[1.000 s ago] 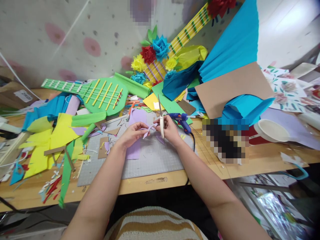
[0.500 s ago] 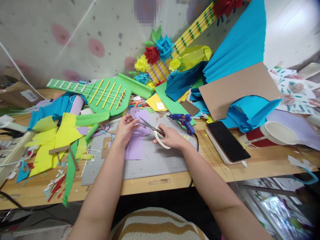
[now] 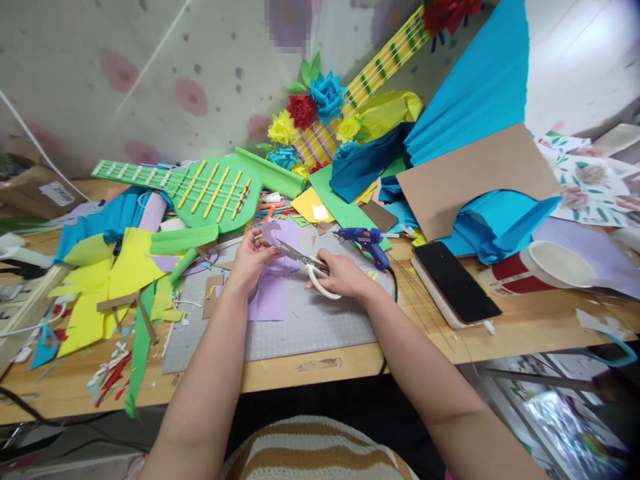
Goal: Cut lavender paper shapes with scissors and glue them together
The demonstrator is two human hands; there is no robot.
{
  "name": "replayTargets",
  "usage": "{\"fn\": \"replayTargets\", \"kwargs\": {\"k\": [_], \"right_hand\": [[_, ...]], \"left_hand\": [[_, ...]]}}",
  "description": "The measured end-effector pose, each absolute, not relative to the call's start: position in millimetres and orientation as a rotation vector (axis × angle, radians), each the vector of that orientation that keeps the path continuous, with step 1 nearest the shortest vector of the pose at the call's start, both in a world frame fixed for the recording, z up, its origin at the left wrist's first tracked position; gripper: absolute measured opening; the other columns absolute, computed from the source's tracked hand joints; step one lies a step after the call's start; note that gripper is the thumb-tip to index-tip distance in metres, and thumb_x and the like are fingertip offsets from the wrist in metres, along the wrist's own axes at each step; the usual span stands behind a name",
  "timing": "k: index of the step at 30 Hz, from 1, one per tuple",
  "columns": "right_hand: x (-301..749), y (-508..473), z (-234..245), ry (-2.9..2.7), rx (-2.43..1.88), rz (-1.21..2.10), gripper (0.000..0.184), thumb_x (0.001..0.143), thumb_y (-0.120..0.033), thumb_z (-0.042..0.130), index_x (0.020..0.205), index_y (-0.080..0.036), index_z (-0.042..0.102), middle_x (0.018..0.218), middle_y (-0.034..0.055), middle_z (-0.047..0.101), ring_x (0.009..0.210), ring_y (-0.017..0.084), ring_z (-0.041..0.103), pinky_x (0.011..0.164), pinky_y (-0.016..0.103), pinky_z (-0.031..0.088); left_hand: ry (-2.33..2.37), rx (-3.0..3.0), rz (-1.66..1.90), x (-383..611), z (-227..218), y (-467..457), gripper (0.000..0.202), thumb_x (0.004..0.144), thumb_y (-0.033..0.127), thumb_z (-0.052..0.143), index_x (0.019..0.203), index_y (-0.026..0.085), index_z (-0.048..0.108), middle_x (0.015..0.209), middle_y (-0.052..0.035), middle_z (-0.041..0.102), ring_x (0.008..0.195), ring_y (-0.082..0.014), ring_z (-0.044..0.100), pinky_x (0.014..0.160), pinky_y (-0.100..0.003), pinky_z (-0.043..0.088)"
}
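My left hand (image 3: 255, 257) pinches a small curved piece of purple paper (image 3: 273, 231) between thumb and fingers. My right hand (image 3: 337, 272) grips white-handled scissors (image 3: 318, 277), whose blades point left and meet the purple piece beside my left fingertips. Beneath them, a larger purple sheet (image 3: 267, 300) lies on the grey cutting mat (image 3: 320, 330). Just right of the blades, a blue glue gun (image 3: 367, 241) rests at the mat's edge.
Behind lie a green paper guitar (image 3: 215, 193) and a yellow one with paper flowers (image 3: 323, 140). At right are a phone (image 3: 455, 280), a paper cup (image 3: 537, 270) and cardboard (image 3: 480, 173). Yellow paper scraps (image 3: 90, 307) cover the left side of the wooden table (image 3: 360, 360).
The scissor blades, spread apart half a second ago, have closed together at the purple piece. Both hands stay in nearly the same place.
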State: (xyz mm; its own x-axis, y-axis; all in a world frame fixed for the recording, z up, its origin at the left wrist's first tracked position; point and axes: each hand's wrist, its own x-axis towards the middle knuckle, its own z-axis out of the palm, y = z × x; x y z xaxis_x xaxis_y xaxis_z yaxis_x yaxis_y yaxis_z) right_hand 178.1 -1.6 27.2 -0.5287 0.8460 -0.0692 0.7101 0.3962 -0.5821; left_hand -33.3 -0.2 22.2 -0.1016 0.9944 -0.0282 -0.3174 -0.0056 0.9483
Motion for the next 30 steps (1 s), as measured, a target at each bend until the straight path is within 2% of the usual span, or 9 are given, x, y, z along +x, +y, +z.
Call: {"fn": "replayTargets", "kwargs": {"k": [10, 15, 30], "right_hand": [[176.8, -2.2, 26.5, -2.445, -1.382, 0.754, 0.043, 0.067, -0.057, 0.059, 0.085, -0.020, 0.046, 0.072, 0.0019, 0.058, 0.061, 0.015, 0.050, 0.053, 0.022, 0.027], [175.7, -1.2, 24.6, -2.464, -1.402, 0.701, 0.046, 0.068, -0.059, 0.057, 0.088, -0.019, 0.047, 0.071, 0.0032, 0.059, 0.060, 0.016, 0.050, 0.053, 0.023, 0.026], [176.3, -2.3, 26.4, -2.518, -1.406, 0.591, 0.045, 0.075, -0.060, 0.048, 0.092, -0.018, 0.049, 0.077, 0.0058, 0.064, 0.066, 0.017, 0.055, 0.054, 0.023, 0.026]], "left_hand": [[1.030, 0.874, 1.386, -34.4, 23.1, -0.7, 0.053, 0.051, 0.013, 0.074, 0.096, 0.021, 0.048, 0.077, 0.0025, 0.063, 0.066, -0.0112, 0.062, 0.064, -0.027, 0.053], [1.022, 0.872, 1.387, -35.8, 20.8, 0.2, 0.051, 0.051, 0.012, 0.073, 0.095, 0.021, 0.048, 0.072, 0.0042, 0.061, 0.063, -0.0105, 0.061, 0.063, -0.026, 0.052], [0.978, 0.871, 1.329, -37.3, 20.2, 0.1, 0.050, 0.055, 0.012, 0.074, 0.098, 0.019, 0.050, 0.075, 0.0032, 0.062, 0.065, -0.0097, 0.062, 0.064, -0.024, 0.054]]}}
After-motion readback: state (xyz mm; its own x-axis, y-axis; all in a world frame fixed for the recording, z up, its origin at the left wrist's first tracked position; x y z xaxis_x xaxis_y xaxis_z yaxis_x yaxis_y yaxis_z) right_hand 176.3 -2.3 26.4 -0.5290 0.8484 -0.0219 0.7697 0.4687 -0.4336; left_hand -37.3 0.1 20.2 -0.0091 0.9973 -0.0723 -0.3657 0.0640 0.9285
